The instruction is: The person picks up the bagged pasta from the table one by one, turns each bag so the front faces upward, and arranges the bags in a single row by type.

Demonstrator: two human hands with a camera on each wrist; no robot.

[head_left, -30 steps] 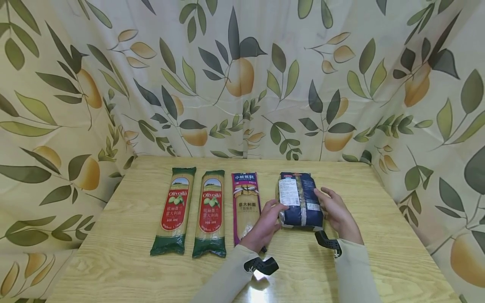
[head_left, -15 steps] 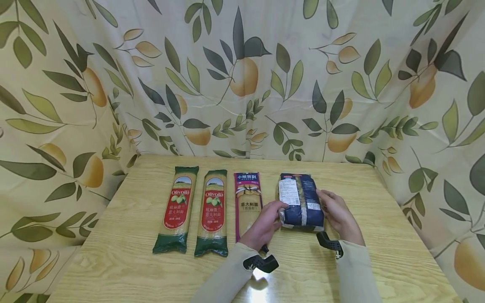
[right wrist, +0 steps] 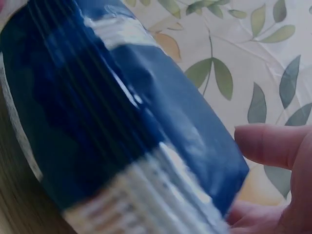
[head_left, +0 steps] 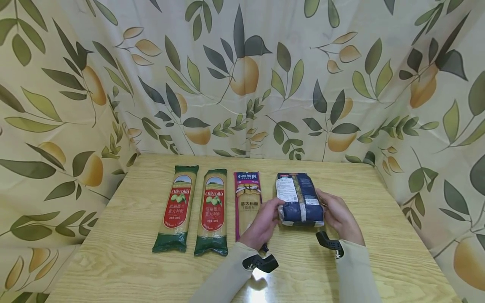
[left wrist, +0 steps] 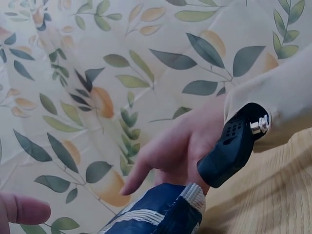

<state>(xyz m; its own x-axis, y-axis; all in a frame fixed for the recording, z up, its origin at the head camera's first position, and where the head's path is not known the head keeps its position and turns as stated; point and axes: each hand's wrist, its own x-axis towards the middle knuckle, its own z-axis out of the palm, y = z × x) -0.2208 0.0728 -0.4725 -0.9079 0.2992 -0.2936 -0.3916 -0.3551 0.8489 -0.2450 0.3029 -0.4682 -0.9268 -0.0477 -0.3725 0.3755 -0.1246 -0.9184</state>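
Note:
A dark blue bag of pasta (head_left: pixel 297 200) with a white label and a see-through strip lies between my two hands, right of the other packs. My left hand (head_left: pixel 264 223) grips its left edge near the front corner. From the right side my right hand (head_left: pixel 339 215) holds the bag, its thumb at the edge and its other fingers partly hidden beneath. In the left wrist view the bag's blue end (left wrist: pixel 163 209) shows in front of the right hand (left wrist: pixel 183 146). The bag's crimped end (right wrist: pixel 146 200) looms close in the right wrist view, beside the right thumb (right wrist: pixel 268 144).
Two green-ended spaghetti packs with red labels (head_left: pixel 177 210) (head_left: pixel 213 208) lie side by side on the left. A purple-edged pasta pack (head_left: pixel 248 202) is partly covered by the left hand. The wooden table (head_left: pixel 125 261) meets a leaf-and-fruit patterned curtain (head_left: pixel 212 84) behind.
The bag has turned slightly, its far end shifting left. My left thumb has slid from the bag's top to its left edge. The other packs lie where they were.

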